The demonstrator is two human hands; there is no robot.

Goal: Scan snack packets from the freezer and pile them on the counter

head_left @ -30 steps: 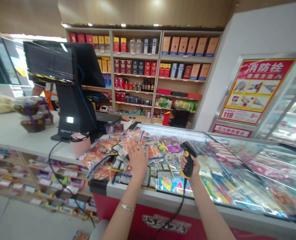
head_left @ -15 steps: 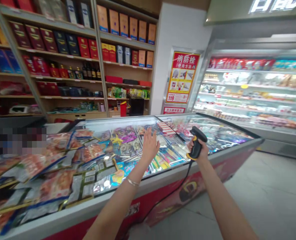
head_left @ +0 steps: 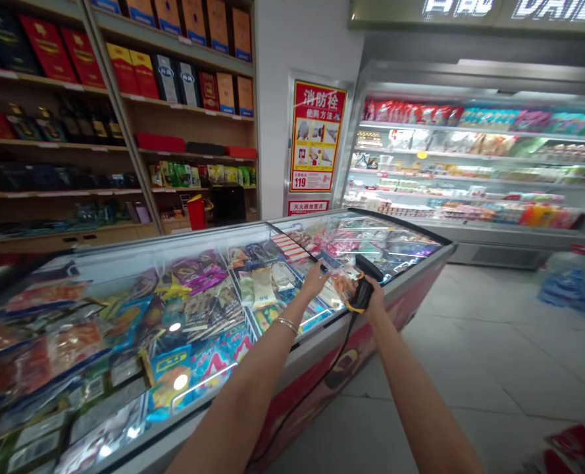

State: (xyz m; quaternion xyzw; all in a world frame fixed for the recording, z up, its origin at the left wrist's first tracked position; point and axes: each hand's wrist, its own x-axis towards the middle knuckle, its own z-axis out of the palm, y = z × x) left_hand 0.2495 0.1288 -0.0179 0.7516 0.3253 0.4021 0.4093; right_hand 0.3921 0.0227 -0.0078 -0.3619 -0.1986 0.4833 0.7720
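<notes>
My right hand [head_left: 375,299] is shut around a black and yellow corded barcode scanner [head_left: 364,289], its head pointing forward over the freezer. My left hand [head_left: 314,281] reaches over the sliding glass lid of a chest freezer [head_left: 292,329], fingers extended towards a transparent snack packet [head_left: 344,284]. That packet sits just left of the scanner, between my hands; I cannot tell whether either hand touches it. Many colourful snack packets [head_left: 198,309] lie on and under the glass, and a silver bracelet [head_left: 286,325] circles my left wrist.
The scanner's black cable [head_left: 322,395] hangs down the freezer's red front. A refrigerated display case [head_left: 470,171] stands to the right, beyond a tiled floor. Wooden shelves of boxed goods [head_left: 188,99] fill the back left, beside a red fire-hydrant poster [head_left: 316,137].
My view has swung right, away from the checkout counter. Both hands have dropped lower over the freezer and closer together, and a transparent packet now shows between them.
</notes>
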